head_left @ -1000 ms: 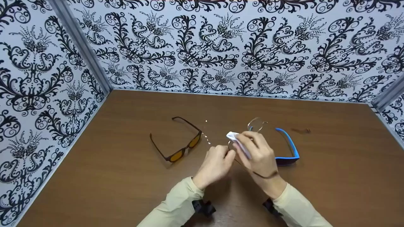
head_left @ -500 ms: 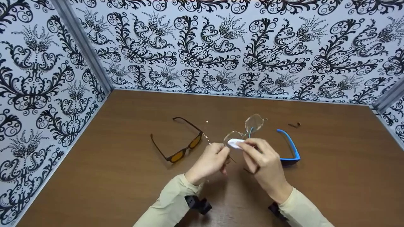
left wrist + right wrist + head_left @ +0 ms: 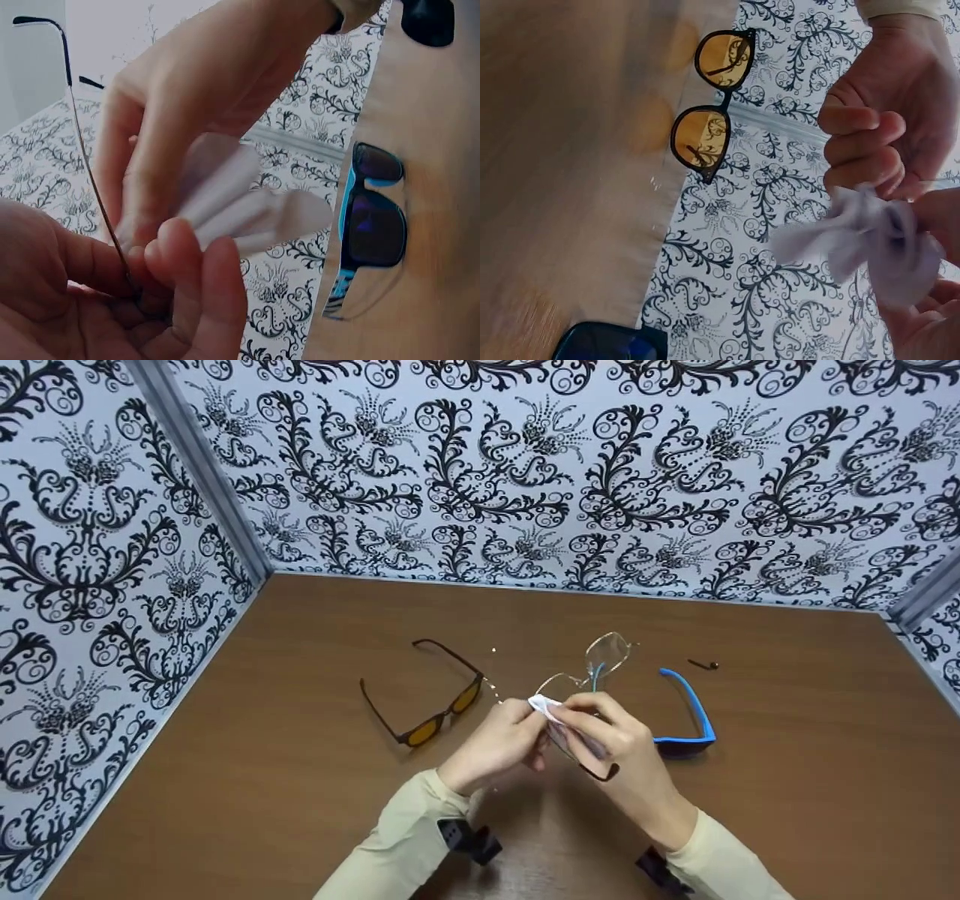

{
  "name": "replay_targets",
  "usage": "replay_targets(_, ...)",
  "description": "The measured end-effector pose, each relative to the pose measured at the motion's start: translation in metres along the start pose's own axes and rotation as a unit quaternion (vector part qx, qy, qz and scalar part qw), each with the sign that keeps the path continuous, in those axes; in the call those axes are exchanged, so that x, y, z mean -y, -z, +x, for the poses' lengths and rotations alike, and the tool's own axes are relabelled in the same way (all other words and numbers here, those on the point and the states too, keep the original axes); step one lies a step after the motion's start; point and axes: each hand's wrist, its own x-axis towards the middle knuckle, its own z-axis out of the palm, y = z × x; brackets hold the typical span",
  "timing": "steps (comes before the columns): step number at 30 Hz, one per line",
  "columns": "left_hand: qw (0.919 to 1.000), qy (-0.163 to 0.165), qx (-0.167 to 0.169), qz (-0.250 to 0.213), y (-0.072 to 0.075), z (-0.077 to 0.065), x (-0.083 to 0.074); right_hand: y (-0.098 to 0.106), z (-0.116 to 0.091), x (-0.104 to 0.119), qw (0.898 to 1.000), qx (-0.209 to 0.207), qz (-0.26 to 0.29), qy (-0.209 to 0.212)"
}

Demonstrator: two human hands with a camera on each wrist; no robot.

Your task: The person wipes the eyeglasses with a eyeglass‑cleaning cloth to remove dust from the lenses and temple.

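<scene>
Thin gold-rimmed eyeglasses (image 3: 609,652) with clear lenses are held up between both hands. My left hand (image 3: 491,746) grips them by the near side, where one thin temple (image 3: 91,169) rises from the fingers in the left wrist view. A dark curved tip (image 3: 600,774) of a temple crosses in front of my right hand (image 3: 630,746). That hand pinches a folded white cloth (image 3: 543,706) over the nearer lens, which is mostly hidden. The cloth (image 3: 889,251) hangs crumpled and blurred in the right wrist view.
Brown-framed sunglasses (image 3: 424,730) with orange lenses lie unfolded to the left on the wooden table (image 3: 300,660). Blue-and-black sunglasses (image 3: 697,714) lie right, partly behind my right hand. Small bright specks (image 3: 491,687) show near the orange pair. Patterned walls (image 3: 480,495) border the table.
The eyeglasses have turned so that more of both rims shows. My right hand has moved the cloth down and left across the nearer lens; my left hand has shifted slightly left and still grips the eyeglasses.
</scene>
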Motion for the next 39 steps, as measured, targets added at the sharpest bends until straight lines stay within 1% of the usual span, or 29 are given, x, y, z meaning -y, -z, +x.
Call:
replay_targets(2, 1.0000, 0.005, 0.004, -0.004, 0.000, -0.001, 0.000, 0.002, -0.001, -0.002, 0.999, -0.004, -0.036, 0.003)
replay_targets(5, 0.9998, 0.016, 0.012, -0.001, -0.001, -0.002, -0.001, 0.004, -0.001, -0.004, 0.995, -0.032, -0.096, -0.003)
replay_targets(7, 0.9996, 0.022, 0.017, 0.001, -0.003, -0.002, -0.001, 0.003, 0.000, -0.005, 0.991, -0.049, -0.120, -0.012)
replay_targets(8, 0.9996, 0.024, 0.018, 0.000, -0.004, -0.002, -0.001, 0.002, 0.000, -0.004, 0.991, -0.055, -0.124, -0.018)
replay_targets(10, 0.9996, 0.022, 0.020, -0.002, -0.005, -0.002, -0.001, 0.000, 0.002, -0.003, 0.991, -0.059, -0.117, -0.027)
replay_targets(12, 0.9997, 0.015, 0.018, -0.007, -0.006, -0.002, 0.000, -0.001, 0.002, 0.000, 0.993, -0.051, -0.098, -0.029)
replay_targets(16, 0.9994, -0.004, 0.016, -0.030, -0.005, -0.001, 0.002, -0.002, 0.000, 0.004, 0.999, -0.013, -0.040, -0.024)
replay_targets(18, 0.9991, -0.009, 0.017, -0.039, -0.003, -0.001, 0.003, 0.000, -0.001, 0.004, 1.000, -0.001, -0.027, -0.016)
replay_targets(21, 0.9993, -0.008, 0.017, -0.032, -0.001, -0.001, 0.002, 0.004, -0.003, 0.001, 0.999, 0.000, -0.049, -0.017)
replay_targets(25, 0.9997, 0.011, 0.020, -0.003, -0.006, -0.002, 0.001, 0.004, -0.002, -0.001, 0.994, -0.025, -0.098, -0.041)
replay_targets(27, 0.9995, 0.021, 0.024, -0.001, -0.009, -0.001, 0.001, 0.002, 0.000, 0.000, 0.994, -0.038, -0.091, -0.049)
replay_targets(29, 0.9993, 0.026, 0.025, -0.008, -0.011, -0.001, 0.001, -0.001, 0.002, 0.002, 0.996, -0.039, -0.067, -0.046)
replay_targets(32, 0.9992, 0.018, 0.026, -0.026, -0.010, -0.001, 0.002, -0.002, 0.002, 0.004, 0.999, -0.020, -0.023, -0.036)
replay_targets(34, 0.9992, 0.008, 0.024, -0.032, -0.008, -0.001, 0.003, -0.001, 0.000, 0.004, 0.999, -0.001, -0.007, -0.035)
replay_targets(36, 0.9992, 0.005, 0.022, -0.033, -0.006, -0.001, 0.004, 0.001, -0.003, 0.003, 0.999, 0.010, -0.014, -0.032)
replay_targets(39, 0.9998, 0.006, 0.017, -0.012, -0.005, -0.001, 0.004, 0.004, -0.006, 0.000, 0.998, 0.006, -0.056, -0.032)
